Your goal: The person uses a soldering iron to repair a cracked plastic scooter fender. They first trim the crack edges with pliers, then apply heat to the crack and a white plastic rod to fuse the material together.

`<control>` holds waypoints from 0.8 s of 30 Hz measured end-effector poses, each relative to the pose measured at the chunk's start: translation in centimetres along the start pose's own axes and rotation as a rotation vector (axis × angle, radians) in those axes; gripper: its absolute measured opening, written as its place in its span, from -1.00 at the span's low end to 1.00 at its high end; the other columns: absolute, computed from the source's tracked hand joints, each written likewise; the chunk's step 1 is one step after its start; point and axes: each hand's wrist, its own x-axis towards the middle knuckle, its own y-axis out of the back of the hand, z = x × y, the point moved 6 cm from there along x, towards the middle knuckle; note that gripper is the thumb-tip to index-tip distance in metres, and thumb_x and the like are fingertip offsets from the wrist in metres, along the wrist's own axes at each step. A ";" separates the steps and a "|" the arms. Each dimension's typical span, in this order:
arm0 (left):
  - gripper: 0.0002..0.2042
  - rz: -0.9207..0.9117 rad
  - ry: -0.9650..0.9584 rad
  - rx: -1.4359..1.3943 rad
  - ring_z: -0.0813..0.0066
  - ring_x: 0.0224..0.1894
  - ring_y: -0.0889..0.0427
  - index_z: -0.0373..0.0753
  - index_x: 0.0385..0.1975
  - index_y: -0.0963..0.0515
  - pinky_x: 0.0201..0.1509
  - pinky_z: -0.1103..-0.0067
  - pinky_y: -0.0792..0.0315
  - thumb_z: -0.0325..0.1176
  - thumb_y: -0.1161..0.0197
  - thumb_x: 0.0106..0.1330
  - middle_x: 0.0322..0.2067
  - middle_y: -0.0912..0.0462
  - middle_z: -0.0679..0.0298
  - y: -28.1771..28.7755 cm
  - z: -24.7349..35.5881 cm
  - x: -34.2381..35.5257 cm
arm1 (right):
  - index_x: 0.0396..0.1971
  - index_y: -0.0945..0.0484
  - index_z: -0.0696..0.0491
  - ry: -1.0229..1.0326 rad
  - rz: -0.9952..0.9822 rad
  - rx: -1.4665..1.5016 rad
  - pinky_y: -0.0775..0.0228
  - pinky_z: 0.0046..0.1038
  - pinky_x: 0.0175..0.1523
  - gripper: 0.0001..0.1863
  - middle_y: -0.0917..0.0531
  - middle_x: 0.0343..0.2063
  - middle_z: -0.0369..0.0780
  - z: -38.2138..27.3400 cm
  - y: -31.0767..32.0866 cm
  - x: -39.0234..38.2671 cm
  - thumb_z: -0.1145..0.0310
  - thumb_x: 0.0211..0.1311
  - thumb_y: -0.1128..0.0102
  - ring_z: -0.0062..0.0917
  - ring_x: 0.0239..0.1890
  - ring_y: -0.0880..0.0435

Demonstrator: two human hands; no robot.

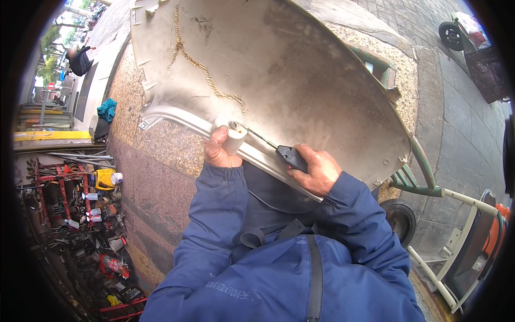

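Note:
A large curved, off-white plastic panel (pixel 300 64) lies across my front, its inner face up and smudged with dark stains. Along a crack in it runs a braided-looking gold seam (pixel 206 78). My left hand (pixel 219 153) is closed around a white cylindrical piece (pixel 234 140) at the panel's near rim; its top has a dark opening. In my right hand (pixel 320 170) is a black-handled soldering iron (pixel 291 158), gripped with its thin metal shaft pointing left. The shaft's tip reaches the cylindrical piece, and whether it touches cannot be made out. Pale haze hangs over the panel nearby.
Tools, bottles and parts crowd a red rack (pixel 61 188) at left, beside a yellow container (pixel 104 179). A green-and-cream metal frame (pixel 429 190) and a black wheel (pixel 398 221) stand at right. A cart (pixel 485 70) is far right; a person (pixel 79 60) is far left.

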 end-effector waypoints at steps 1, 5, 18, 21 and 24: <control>-0.55 0.015 -0.004 -0.022 0.21 -0.10 -0.70 -0.39 0.03 -0.54 0.06 0.30 -0.64 -0.43 -0.38 0.10 -0.14 -0.67 0.11 -0.1 0.0 -0.1 | 0.00 -0.53 0.10 0.002 0.002 -0.002 -0.50 -0.08 -0.07 -0.58 -0.72 -0.33 0.09 0.0 0.0 0.0 0.22 0.20 -0.33 0.04 -0.18 -0.71; -0.55 0.033 -0.006 -0.017 0.20 -0.09 -0.70 -0.39 0.04 -0.53 0.07 0.30 -0.64 -0.44 -0.38 0.11 -0.12 -0.67 0.11 -0.8 0.2 -0.4 | -0.01 -0.54 0.09 0.003 0.003 -0.007 -0.50 -0.07 -0.07 -0.59 -0.72 -0.32 0.09 0.0 0.0 0.0 0.22 0.20 -0.33 0.05 -0.18 -0.71; -0.51 0.018 0.002 0.063 0.19 -0.01 -0.68 -0.31 0.10 -0.52 0.13 0.29 -0.60 -0.35 -0.37 0.14 -0.06 -0.67 0.13 -0.1 0.0 -0.1 | 0.01 -0.54 0.10 -0.031 -0.021 0.001 -0.49 -0.07 -0.06 -0.57 -0.72 -0.29 0.09 -0.1 0.0 0.0 0.22 0.20 -0.33 0.04 -0.16 -0.71; -0.52 0.003 -0.008 0.058 0.20 -0.02 -0.68 -0.31 0.10 -0.52 0.13 0.29 -0.61 -0.36 -0.36 0.13 -0.06 -0.67 0.13 0.0 0.0 0.0 | 0.02 -0.54 0.10 -0.039 -0.026 0.005 -0.49 -0.08 -0.05 -0.57 -0.72 -0.29 0.09 -0.1 0.0 0.0 0.22 0.20 -0.32 0.03 -0.15 -0.71; -0.52 -0.028 -0.018 0.057 0.20 -0.02 -0.68 -0.31 0.09 -0.52 0.13 0.29 -0.61 -0.36 -0.37 0.13 -0.07 -0.67 0.14 -0.1 0.0 0.0 | 0.02 -0.54 0.10 -0.044 -0.029 -0.002 -0.49 -0.08 -0.05 -0.57 -0.72 -0.28 0.09 -0.1 0.0 0.0 0.22 0.20 -0.32 0.03 -0.14 -0.71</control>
